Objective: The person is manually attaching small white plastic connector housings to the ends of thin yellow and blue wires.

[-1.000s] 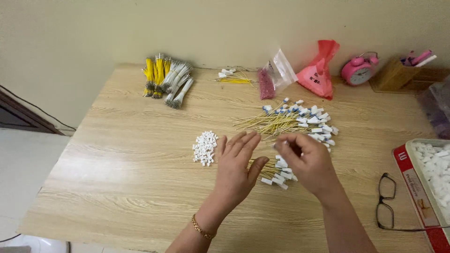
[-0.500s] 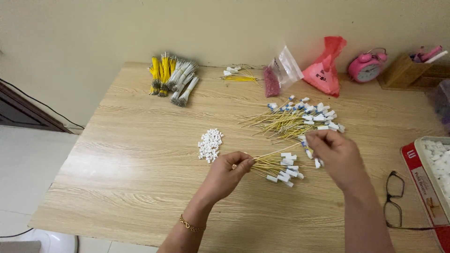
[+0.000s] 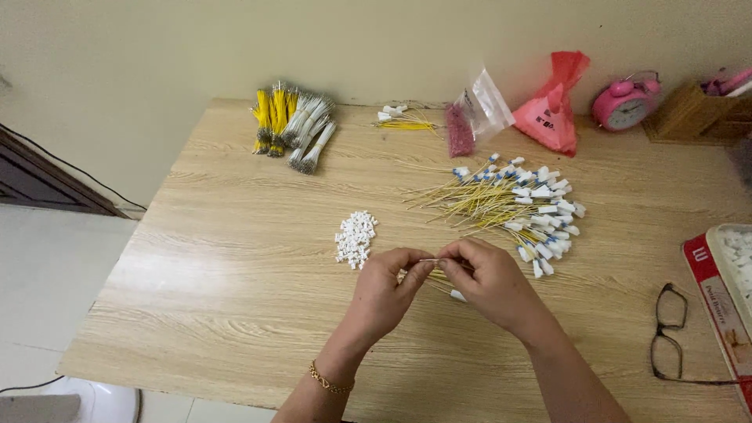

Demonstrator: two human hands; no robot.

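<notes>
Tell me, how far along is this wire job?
Done, it seems: a big pile of yellow wires with white plugs. In hand: the left hand and right hand pinch one thin wire between them. Left: a heap of loose white plugs and bare wire bundles at the far edge.

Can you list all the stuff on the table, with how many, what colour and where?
small connectors: a pile, too many to count, white, left of the hands
loose wires with end pieces: a big heap, yellow with white ends, middle right
bundled wires: several bunches, yellow and grey, far left
small wire bunch: one, yellow and white, far middle
clear bag: one, with dark red bits, far middle
plastic bag: one, red-pink, far right
alarm clock: one, pink, far right
glasses: one pair, black, near right
box: one, red, right edge
table: one, light wood
left hand: pinching a thin wire
right hand: pinching the same wire
</notes>
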